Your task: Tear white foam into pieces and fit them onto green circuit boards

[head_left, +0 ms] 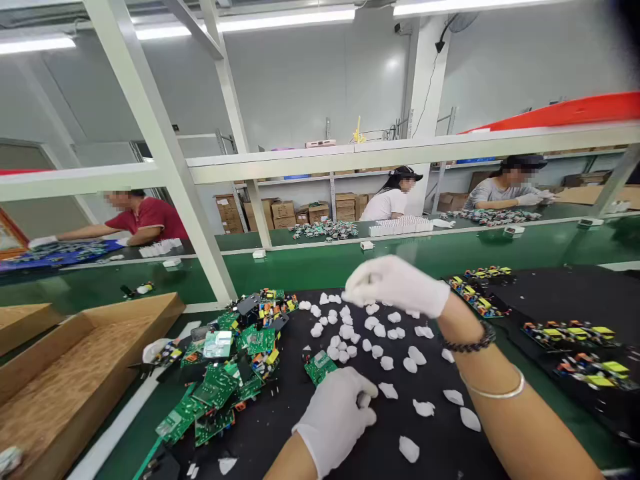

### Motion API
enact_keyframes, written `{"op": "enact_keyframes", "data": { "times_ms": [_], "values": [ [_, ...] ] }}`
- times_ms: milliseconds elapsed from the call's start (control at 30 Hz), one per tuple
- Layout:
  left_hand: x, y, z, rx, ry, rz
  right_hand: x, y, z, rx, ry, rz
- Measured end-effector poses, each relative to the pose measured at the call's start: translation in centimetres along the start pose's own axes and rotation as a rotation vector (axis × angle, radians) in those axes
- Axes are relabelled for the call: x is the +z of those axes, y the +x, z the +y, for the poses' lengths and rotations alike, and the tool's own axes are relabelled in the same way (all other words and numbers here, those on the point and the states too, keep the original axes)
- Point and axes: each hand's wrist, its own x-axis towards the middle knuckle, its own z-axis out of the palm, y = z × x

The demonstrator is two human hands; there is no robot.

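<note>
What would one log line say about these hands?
left hand: pinching white piece | right hand: above white pieces | circuit boards: piled beside pieces

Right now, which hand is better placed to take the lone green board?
Probably the left hand: it sits just below the lone green board, though it seems to pinch a white piece. The right hand hovers farther off, over the white pieces.

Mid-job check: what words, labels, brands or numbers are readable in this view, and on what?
No text can be read anywhere in this view.
circuit boards: any printing is too small to read.
cardboard boxes in the background: any markings are too small and blurred.
white pieces: no print visible.
</note>
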Motion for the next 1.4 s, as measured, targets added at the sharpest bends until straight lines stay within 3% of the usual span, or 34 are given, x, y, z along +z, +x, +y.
{"op": "enact_keyframes", "data": {
  "times_ms": [33,167,233,300,367,433,500,533,600,667,867,967,1067,1167,1267,1333,1400],
  "values": [
    [-0.2,-0.3,-0.6,-0.005,0.001,-0.044,1.5,-0.3,0.6,0.045,-0.079,-0.105],
    [-4.0,0.5,-1.0,-0.01,-0.103,-0.176,7.0,-1.3,3.6,0.149,-0.173,-0.209],
    [-6.1,1.8,-0.9,-0.009,-0.184,-0.137,8.0,-2.0,4.8,0.188,-0.155,-0.222],
    [-7.1,3.3,-0.8,-0.02,-0.245,0.036,8.0,-2.6,5.6,0.223,-0.112,-0.195],
    [-7.0,4.5,-0.7,0.007,-0.283,0.216,7.9,-2.8,5.9,0.243,0.096,-0.09],
    [-6.0,5.2,-0.6,0.11,-0.316,0.345,8.3,-2.7,5.9,0.236,0.454,0.034],
    [-4.7,5.3,-0.5,0.294,-0.314,0.417,9.0,-2.5,5.9,0.209,0.747,0.134],
    [-4.2,5.2,-0.5,0.365,-0.271,0.393,9.4,-2.4,5.9,0.197,0.803,0.157],
    [-3.5,5.1,-0.7,0.431,-0.201,0.356,10.1,-2.3,5.8,0.19,0.811,0.188],
    [-3.4,5.1,-1.0,0.397,-0.228,0.36,10.4,-2.5,5.7,0.203,0.816,0.196],
    [-4.5,5.3,-2.1,0.285,-0.47,0.385,10.5,-2.7,5.6,0.246,0.918,0.196],
    [-4.9,5.1,-2.2,0.243,-0.635,0.311,10.3,-2.7,5.8,0.267,0.982,0.156],
    [-4.7,5.0,-1.9,0.166,-0.746,0.286,10.3,-2.7,5.6,0.256,0.911,0.183],
    [-4.1,4.9,-1.5,0.148,-0.709,0.446,10.7,-2.6,5.4,0.189,0.693,0.317],
    [-4.0,4.8,-1.6,0.184,-0.526,0.682,10.9,-2.5,5.9,0.19,0.484,0.479],
    [-4.5,4.7,-1.8,0.174,-0.45,0.81,10.5,-2.6,6.6,0.226,0.48,0.557],
    [-4.9,4.4,-2.2,0.156,-0.464,0.8,9.5,-2.8,7.2,0.254,0.611,0.597]
  ]
}}
